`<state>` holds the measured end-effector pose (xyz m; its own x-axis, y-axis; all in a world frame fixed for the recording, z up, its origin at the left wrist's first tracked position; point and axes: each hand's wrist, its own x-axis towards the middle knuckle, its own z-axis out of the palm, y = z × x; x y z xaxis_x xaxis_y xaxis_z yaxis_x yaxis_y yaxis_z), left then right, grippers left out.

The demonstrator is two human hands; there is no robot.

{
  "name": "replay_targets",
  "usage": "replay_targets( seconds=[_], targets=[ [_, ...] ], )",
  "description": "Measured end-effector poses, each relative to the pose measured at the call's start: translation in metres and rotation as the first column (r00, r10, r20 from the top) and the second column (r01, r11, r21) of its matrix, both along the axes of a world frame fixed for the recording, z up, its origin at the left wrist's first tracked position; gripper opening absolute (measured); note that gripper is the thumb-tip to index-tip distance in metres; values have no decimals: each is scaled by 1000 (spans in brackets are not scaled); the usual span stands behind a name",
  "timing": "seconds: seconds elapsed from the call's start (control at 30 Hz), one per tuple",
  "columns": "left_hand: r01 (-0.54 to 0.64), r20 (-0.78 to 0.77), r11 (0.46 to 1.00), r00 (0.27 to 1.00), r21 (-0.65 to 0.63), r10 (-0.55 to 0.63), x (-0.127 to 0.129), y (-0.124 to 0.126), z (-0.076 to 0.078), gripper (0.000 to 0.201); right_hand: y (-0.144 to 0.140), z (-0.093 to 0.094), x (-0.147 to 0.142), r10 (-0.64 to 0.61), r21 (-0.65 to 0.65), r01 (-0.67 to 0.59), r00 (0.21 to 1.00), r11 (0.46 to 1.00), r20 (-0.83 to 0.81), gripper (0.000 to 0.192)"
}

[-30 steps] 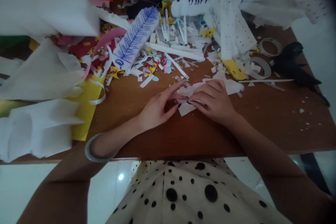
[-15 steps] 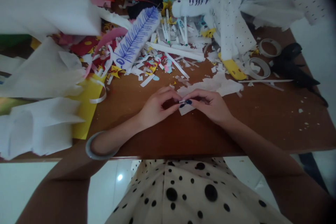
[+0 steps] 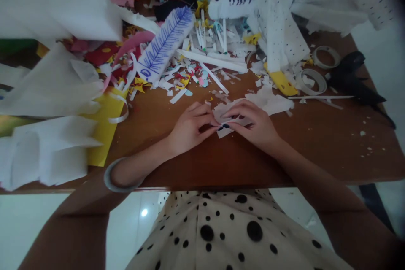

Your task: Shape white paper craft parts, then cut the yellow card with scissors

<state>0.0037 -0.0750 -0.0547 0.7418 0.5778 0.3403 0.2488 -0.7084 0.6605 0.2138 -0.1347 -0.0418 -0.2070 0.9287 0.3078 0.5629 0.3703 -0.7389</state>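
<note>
Our left hand (image 3: 190,128) and right hand (image 3: 255,124) have lowered again, fingers apparently pinching the white paper scrap (image 3: 226,118) mid-counter, near its front edge.

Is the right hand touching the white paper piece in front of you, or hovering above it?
Touching. The head view shows the right hand with its fingertips pressed onto the white paper piece; the left hand meets it at the same edge.

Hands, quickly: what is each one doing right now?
Left hand: fingers pinched on the white paper scrap.
Right hand: fingers pinched on the same scrap.
</note>
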Motion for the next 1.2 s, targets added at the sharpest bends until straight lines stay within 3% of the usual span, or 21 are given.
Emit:
replay_targets(
  seconds=[0.2, 0.43, 0.57, 0.8, 0.97, 1.03, 1.1, 1.2],
  targets=[
    [11, -25, 1000, 1000, 29, -10, 1, 0, 0, 13, -1, -4, -1, 31, 87, -44, 989, 995, 143, 5],
    [-36, -64, 999, 997, -14, 35, 2, 0, 4, 17, -1, -1, 2, -80, 203, 33, 970, 979, 229, 9],
    [-57, -59, 998, 997, -31, 55, 4, -6, 4, 25, 0, -1, 6, -107, 207, 61, 970, 976, 217, 11],
    [-83, 39, 988, 995, -132, 89, 8, -22, 1, 38, 2, -1, 7, -123, 223, 79, 974, 972, 191, 12],
    [-82, 253, 979, 959, -187, 128, 4, -19, 1, 55, 3, 2, 9, -146, 244, 111, 981, 964, 131, 8],
    [-42, 216, 997, 975, -64, 55, 1, -17, 2, 46, 4, 0, 12, -166, 198, 142, 980, 970, 106, 6],
    [57, 58, 982, 996, 180, -68, -1, -17, 2, 35, 5, -3, 15, -183, 120, 173, 980, 978, 80, 4],
    [196, -190, 839, 975, 508, -113, -1, -21, 0, 27, 6, -5, 16, -201, 23, 200, 978, 980, 61, 4]
  ],
)
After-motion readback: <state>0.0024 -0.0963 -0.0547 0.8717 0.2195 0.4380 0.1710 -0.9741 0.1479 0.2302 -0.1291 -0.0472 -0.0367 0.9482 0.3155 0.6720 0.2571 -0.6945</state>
